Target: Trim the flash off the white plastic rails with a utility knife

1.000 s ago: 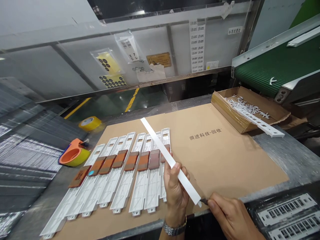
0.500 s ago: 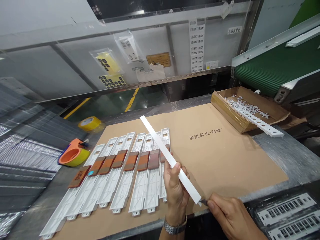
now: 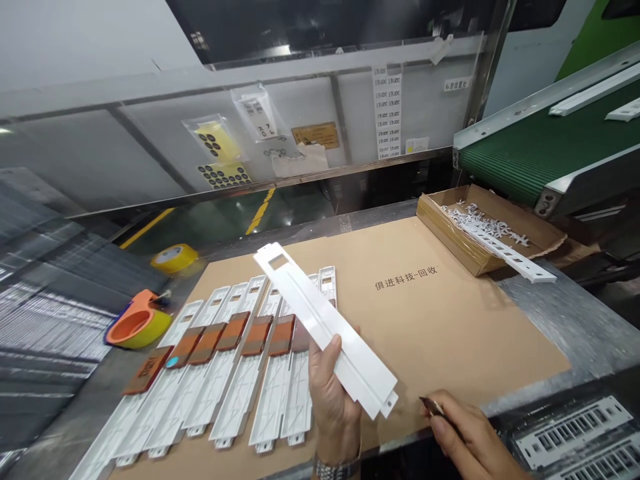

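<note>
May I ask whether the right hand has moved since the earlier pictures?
Yes: against the printed lettering, the right hand has shifted slightly rightward, its dark tool now apart from the white piece.

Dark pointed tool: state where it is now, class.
In the head view, the dark pointed tool is at lower right in the right hand, its tip right of and apart from the white panel in the left hand.

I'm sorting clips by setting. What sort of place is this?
Likely a factory workstation: a green conveyor belt bears white parts, a cardboard box holds small white pieces, and the left hand holds a long white panel.
</note>
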A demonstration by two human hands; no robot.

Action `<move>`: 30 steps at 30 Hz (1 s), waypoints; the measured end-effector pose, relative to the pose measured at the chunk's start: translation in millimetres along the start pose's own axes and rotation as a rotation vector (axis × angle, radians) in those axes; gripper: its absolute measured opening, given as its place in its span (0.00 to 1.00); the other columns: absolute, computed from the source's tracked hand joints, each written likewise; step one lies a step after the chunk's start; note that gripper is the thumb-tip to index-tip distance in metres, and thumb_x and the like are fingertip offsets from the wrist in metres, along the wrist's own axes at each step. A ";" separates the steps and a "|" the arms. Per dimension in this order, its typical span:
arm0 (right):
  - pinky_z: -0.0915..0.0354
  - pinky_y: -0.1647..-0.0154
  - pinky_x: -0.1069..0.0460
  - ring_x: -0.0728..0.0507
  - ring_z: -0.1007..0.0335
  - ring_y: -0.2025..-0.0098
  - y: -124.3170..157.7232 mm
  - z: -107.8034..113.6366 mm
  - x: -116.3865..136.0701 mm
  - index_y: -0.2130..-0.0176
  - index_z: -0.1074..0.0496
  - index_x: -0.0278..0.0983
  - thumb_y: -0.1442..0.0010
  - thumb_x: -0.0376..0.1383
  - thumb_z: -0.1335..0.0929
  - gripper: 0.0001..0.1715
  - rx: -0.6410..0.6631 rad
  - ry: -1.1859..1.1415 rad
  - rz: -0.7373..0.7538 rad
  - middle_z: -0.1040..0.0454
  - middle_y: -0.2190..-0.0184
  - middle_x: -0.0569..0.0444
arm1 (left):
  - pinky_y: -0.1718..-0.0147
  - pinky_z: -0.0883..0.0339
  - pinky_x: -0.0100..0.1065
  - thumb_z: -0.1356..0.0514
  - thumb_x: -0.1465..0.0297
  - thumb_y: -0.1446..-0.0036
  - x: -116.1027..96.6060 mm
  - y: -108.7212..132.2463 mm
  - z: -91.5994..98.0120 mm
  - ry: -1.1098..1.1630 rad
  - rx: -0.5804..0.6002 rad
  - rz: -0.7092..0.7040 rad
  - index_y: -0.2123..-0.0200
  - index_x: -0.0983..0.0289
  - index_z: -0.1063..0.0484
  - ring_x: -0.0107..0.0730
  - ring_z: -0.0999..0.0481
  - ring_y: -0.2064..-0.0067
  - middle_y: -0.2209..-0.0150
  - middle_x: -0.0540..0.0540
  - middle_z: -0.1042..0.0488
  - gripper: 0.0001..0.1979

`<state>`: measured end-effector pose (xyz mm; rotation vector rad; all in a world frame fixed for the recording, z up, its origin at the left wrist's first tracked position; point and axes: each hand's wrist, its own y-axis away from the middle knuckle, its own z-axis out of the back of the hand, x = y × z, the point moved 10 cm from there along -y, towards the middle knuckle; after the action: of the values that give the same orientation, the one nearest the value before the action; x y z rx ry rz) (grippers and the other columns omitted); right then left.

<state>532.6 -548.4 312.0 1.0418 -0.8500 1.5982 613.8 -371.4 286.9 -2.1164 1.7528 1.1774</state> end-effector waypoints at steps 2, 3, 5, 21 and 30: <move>0.37 0.71 0.57 0.49 0.32 0.73 0.2 -4.3 0.2 0.63 0.33 0.41 0.29 0.44 0.45 0.18 -0.026 -0.020 0.045 0.31 0.74 0.58 | 0.56 0.27 0.53 0.33 0.69 0.53 4.0 0.8 -4.3 0.061 0.033 0.038 0.47 0.49 0.33 0.45 0.25 0.51 0.48 0.52 0.28 0.29; 0.37 0.73 0.57 0.50 0.33 0.75 0.3 -6.6 -1.0 0.63 0.33 0.41 0.29 0.44 0.46 0.18 -0.048 -0.015 0.060 0.32 0.76 0.59 | 0.55 0.28 0.57 0.34 0.66 0.50 6.8 2.0 -6.7 0.079 0.050 0.055 0.45 0.48 0.36 0.49 0.27 0.48 0.46 0.54 0.29 0.29; 0.36 0.74 0.57 0.49 0.33 0.76 1.1 -5.9 -4.0 0.60 0.33 0.40 0.29 0.43 0.45 0.17 -0.149 0.042 0.081 0.31 0.76 0.58 | 0.55 0.28 0.55 0.36 0.57 0.47 10.8 5.3 -6.6 0.074 0.039 0.061 0.43 0.51 0.37 0.49 0.27 0.48 0.47 0.58 0.29 0.29; 0.32 0.68 0.54 0.45 0.28 0.68 12.5 2.2 2.2 0.49 0.32 0.37 0.30 0.37 0.42 0.15 -0.454 0.503 0.248 0.27 0.68 0.50 | 0.59 0.25 0.38 0.34 0.63 0.48 -8.6 27.0 -16.9 -0.254 0.064 -0.217 0.44 0.33 0.47 0.27 0.30 0.57 0.51 0.47 0.41 0.34; 0.34 0.70 0.54 0.45 0.28 0.69 9.9 0.6 4.2 0.49 0.34 0.36 0.29 0.37 0.43 0.16 -0.436 0.576 0.250 0.28 0.69 0.51 | 0.60 0.25 0.42 0.32 0.62 0.51 -10.7 30.9 -18.1 -0.251 0.042 -0.225 0.44 0.33 0.48 0.28 0.30 0.59 0.53 0.47 0.42 0.37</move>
<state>522.7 -549.9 315.8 0.1504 -0.8861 1.6890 594.8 -382.9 316.9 -1.9792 1.3806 1.2663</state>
